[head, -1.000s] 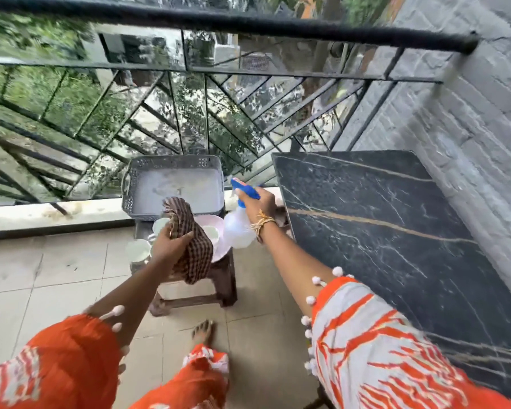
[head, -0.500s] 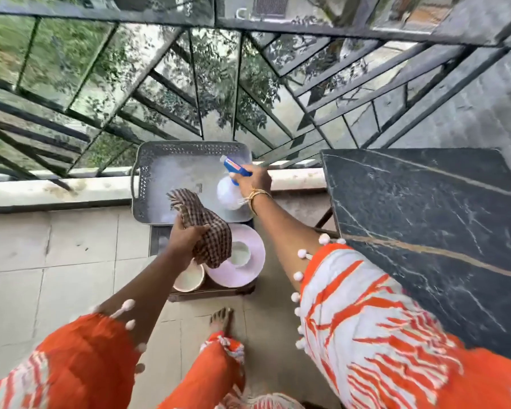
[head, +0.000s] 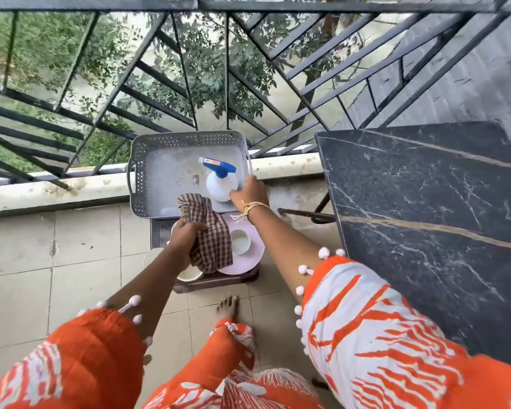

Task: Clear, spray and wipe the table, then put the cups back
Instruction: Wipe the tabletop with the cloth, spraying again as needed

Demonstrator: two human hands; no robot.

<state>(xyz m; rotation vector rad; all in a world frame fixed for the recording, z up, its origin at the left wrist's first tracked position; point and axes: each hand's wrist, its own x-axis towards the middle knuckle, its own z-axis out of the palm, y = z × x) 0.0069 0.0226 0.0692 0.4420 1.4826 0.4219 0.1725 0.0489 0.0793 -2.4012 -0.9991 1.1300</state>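
The black marble-patterned table (head: 425,216) is standing bare at right. Beside it, the grey perforated plastic tray (head: 139,172) is holding the upright white spray bottle with blue trigger (head: 221,181); the right hand (head: 250,191) is touching its side, finger position indiscernible. The left hand (head: 183,240) is gripping the brown checked cloth (head: 210,237), fingers curled, over the white cups (head: 240,242).

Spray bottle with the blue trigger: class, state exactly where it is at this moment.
In the head view, the spray bottle stands in the right part of the grey perforated tray, with the right hand at its base, just beyond the checked cloth.
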